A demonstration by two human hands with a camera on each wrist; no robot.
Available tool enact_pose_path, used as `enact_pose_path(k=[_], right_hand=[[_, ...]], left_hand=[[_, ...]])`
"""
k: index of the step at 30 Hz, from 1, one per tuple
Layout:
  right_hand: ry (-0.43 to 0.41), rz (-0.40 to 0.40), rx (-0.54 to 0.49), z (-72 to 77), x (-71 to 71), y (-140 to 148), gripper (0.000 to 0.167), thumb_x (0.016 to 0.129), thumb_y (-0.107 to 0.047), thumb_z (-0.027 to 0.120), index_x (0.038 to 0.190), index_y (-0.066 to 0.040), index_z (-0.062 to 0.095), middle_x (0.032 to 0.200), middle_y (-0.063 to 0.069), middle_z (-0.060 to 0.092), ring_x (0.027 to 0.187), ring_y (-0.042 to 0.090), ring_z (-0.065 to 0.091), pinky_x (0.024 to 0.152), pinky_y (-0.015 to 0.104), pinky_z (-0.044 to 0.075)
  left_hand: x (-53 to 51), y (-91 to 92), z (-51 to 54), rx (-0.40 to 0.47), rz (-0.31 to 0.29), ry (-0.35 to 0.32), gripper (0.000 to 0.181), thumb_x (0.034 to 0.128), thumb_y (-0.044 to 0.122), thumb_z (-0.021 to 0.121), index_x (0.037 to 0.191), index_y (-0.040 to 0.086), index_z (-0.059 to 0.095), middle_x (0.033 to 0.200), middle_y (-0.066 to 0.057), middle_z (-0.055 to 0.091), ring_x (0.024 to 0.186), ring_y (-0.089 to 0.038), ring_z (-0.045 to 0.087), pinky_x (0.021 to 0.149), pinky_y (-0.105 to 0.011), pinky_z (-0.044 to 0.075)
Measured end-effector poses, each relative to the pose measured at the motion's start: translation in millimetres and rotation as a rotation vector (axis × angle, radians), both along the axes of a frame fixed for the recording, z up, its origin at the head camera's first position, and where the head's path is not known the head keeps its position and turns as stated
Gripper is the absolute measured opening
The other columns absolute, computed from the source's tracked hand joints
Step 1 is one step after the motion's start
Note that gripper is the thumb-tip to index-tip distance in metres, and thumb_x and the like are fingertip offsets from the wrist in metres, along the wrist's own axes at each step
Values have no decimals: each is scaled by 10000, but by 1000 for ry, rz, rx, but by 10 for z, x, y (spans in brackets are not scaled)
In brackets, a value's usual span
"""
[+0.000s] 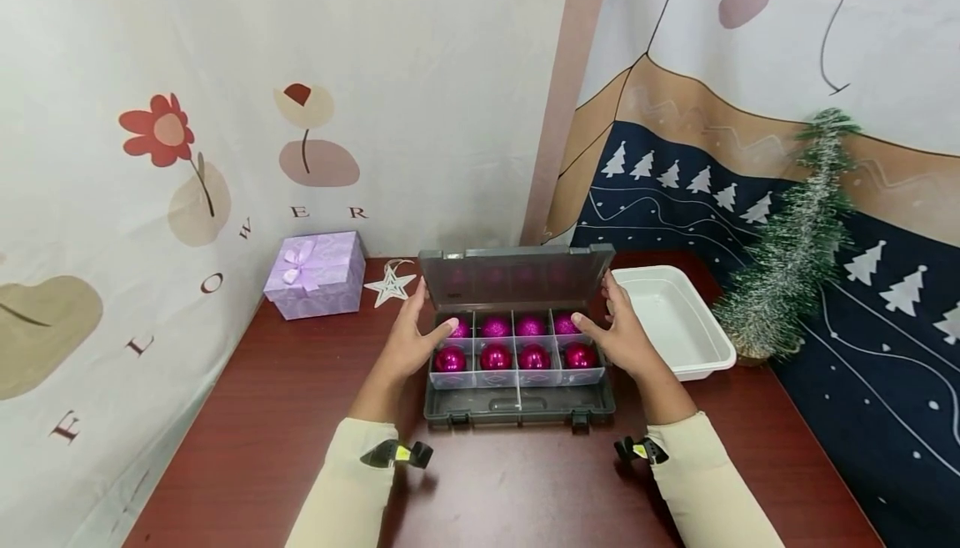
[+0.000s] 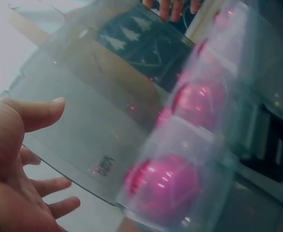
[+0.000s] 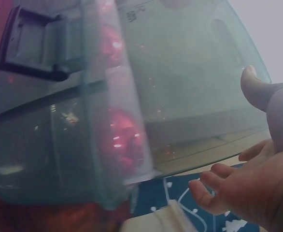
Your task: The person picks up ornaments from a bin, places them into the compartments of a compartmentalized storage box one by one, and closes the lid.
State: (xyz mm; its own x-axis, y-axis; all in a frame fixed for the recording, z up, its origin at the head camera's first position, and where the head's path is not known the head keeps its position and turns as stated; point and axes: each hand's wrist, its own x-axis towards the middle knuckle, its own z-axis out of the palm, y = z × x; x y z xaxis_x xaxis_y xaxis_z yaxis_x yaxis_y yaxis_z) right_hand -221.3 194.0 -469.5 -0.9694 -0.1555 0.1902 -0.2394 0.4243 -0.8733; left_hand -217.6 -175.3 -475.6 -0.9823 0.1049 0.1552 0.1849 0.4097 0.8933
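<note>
A grey see-through plastic box [image 1: 474, 399] lies on the table with its lid [image 1: 517, 278] raised at the back. Several shiny magenta ball ornaments [image 1: 496, 357] sit one to a compartment in two rows; the long front section has a divider. My left hand [image 1: 405, 346] is at the box's left side, thumb stretched inward and fingers along the lid's edge. On the opposite side, my right hand [image 1: 628, 339] mirrors it. Both wrist views show the left hand [image 2: 16, 164] and right hand [image 3: 257, 179] with loosely spread fingers beside the lid; contact is hard to tell.
A purple gift box [image 1: 318, 277] with a bow and a white star ornament [image 1: 390, 284] stand to the left. To the right are a white tray [image 1: 720, 348] and a small frosted Christmas tree [image 1: 787, 256]. Printed cloth backdrops [image 1: 450, 98] border the brown table [image 1: 300, 448].
</note>
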Motion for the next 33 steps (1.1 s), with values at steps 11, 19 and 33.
enact_pose_path(k=[11, 19, 33], right_hand=[[6, -41, 68, 179, 218, 59, 930, 1062, -293, 709, 1748, -30, 140, 1739, 302, 273, 1607, 515, 296, 1274, 798, 278], [-3, -104, 172, 235, 415, 100, 774, 1099, -343, 668, 1651, 77, 326, 1658, 340, 457, 1574, 496, 418, 1260, 720, 377], [72, -211, 91, 82, 563, 124, 327, 1102, -264, 661, 1240, 29, 616, 1302, 299, 737, 1308, 510, 676, 1134, 687, 526]], left_hand=[[266, 11, 248, -102, 50, 36, 981, 1004, 282, 791, 1731, -8, 199, 1733, -259, 402, 1665, -473, 245, 1365, -684, 183], [470, 5, 245, -146, 90, 32, 831, 1010, 319, 769, 1633, -68, 381, 1679, -283, 426, 1613, -453, 315, 1332, -685, 282], [693, -27, -21, -97, 136, 78, 687, 984, 316, 770, 1492, -61, 502, 1710, -281, 390, 1566, -521, 410, 1291, -736, 314]])
